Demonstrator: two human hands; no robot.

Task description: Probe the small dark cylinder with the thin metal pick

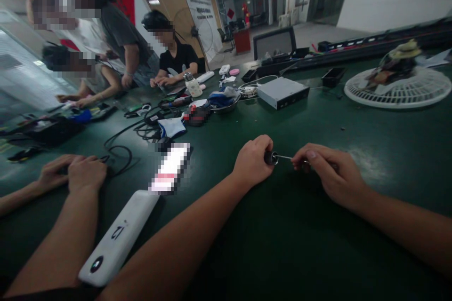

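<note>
My left hand [252,160] and my right hand [328,169] hover close together over the dark green table mat [300,244]. Between them is a slim metal rod [286,157] with a black round head [271,158]. My left fingers hold the head end, and my right thumb and finger pinch the rod's far end. A white power bank [118,240] lies left of my left forearm, and a phone with a blurred screen [171,169] lies beyond it. Further left, a co-worker's hands [84,174] rest on the mat near black cable.
A grey metal box [282,92], a metal bowl with blue cloth [224,106], tangled black cables [118,150] and a white round fan guard [399,91] lie on the far table. Several people [173,59] work along the far left side.
</note>
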